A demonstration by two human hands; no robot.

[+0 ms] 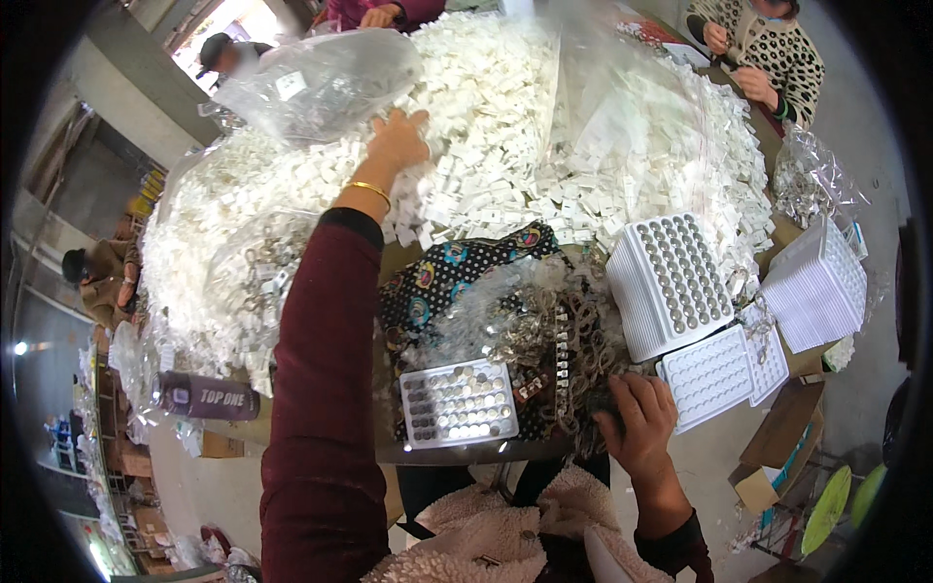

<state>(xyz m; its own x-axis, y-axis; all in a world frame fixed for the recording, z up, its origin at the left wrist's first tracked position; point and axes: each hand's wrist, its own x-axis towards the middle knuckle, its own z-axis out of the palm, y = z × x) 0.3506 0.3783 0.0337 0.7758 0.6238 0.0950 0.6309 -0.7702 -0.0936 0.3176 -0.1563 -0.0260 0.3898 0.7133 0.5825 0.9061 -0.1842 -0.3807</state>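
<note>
My left hand (398,141) is stretched far forward over a large heap of small white pieces (476,126), its fingers spread and nothing visible in them. Close beyond it lies a clear plastic bag (321,85). My right hand (641,413) is at the near edge of the table, with curled fingers and thumb closing at a dark tangle of strap-like pieces (588,340); what they grip is hidden. Left of the tangle, a white tray (461,442) holds rows of round silvery discs. Under these lies a black dotted cloth (398,301) with colourful figures.
A stack of white trays (632,301) with round silvery pieces on top stands to the right. Further right are loose trays (705,374) and another stack (821,291). A dark bottle (204,395) is at the left edge. Several other people work around the table.
</note>
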